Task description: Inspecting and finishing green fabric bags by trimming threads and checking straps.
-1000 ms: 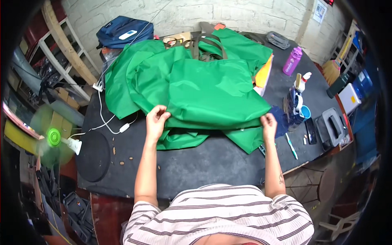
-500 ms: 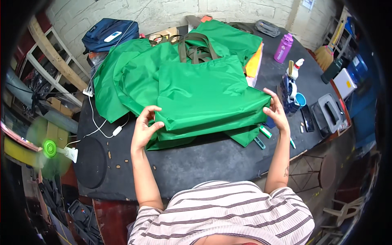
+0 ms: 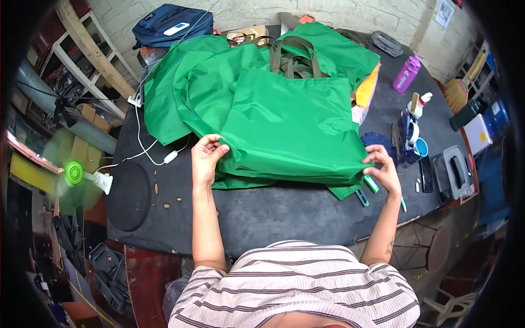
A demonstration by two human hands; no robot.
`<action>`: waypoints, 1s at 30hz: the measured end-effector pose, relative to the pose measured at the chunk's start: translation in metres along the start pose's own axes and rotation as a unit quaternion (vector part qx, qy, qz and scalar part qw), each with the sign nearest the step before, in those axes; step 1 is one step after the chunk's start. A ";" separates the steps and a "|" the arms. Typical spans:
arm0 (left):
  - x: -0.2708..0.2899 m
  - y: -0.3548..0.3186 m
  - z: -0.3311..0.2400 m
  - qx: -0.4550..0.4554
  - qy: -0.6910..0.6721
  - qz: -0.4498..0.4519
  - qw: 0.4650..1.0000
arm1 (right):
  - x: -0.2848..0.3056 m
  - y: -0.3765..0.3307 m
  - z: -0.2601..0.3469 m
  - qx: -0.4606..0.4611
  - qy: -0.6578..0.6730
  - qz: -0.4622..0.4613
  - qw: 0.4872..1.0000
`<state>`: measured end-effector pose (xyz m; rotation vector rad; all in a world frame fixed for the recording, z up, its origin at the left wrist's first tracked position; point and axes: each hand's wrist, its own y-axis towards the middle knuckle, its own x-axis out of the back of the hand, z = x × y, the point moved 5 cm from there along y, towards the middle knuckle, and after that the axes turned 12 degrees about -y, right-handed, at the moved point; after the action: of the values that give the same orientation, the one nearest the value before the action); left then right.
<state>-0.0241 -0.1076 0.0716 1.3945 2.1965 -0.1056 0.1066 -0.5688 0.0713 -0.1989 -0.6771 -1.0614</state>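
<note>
A green tote bag (image 3: 290, 123) lies flat on top of other green bags, its dark olive handles (image 3: 298, 57) pointing away from me. My left hand (image 3: 206, 158) pinches the bag's near left corner between thumb and fingers. At the near right corner, my right hand (image 3: 381, 168) pinches the fabric the same way. The bag's bottom edge stretches between both hands, just above the black table (image 3: 273, 213). More green bags (image 3: 180, 82) spread out behind it to the left, and another green bag (image 3: 339, 49) lies at the far right.
To the right stand a purple bottle (image 3: 406, 74), a white spray bottle (image 3: 420, 105), a blue cup (image 3: 420, 147) and a grey lidded case (image 3: 453, 172). A green-handled cutter (image 3: 371, 184) lies near my right hand. On the left are a white cable switch (image 3: 170, 157) and a spinning fan (image 3: 74, 173).
Both hands have closed from a looser hold into pinches on the corners. The bag's bottom edge, creased before, is now smoother and tauter. My view has shifted slightly to the left.
</note>
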 end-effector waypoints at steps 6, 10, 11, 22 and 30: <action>0.000 -0.009 0.000 -0.060 -0.054 -0.005 0.997 | 0.019 0.005 -0.001 0.061 0.092 -0.195 0.974; -0.007 -0.025 0.014 -0.025 0.049 0.031 0.998 | 0.012 0.002 -0.016 0.044 0.206 -0.224 0.952; -0.014 -0.030 0.018 -0.055 0.101 0.084 0.990 | 0.004 -0.001 -0.019 0.048 0.218 -0.212 0.951; -0.008 -0.070 0.056 -0.102 0.476 -0.094 0.868 | -0.061 -0.043 -0.065 -0.234 -0.239 -0.292 0.896; -0.017 -0.085 0.025 -0.248 0.365 -0.152 0.884 | -0.067 -0.059 -0.041 -0.125 0.115 -0.312 0.935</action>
<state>-0.0814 -0.1695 0.0403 0.8529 2.7373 0.9545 0.0527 -0.5675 -0.0105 -0.0727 -0.3905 -1.7567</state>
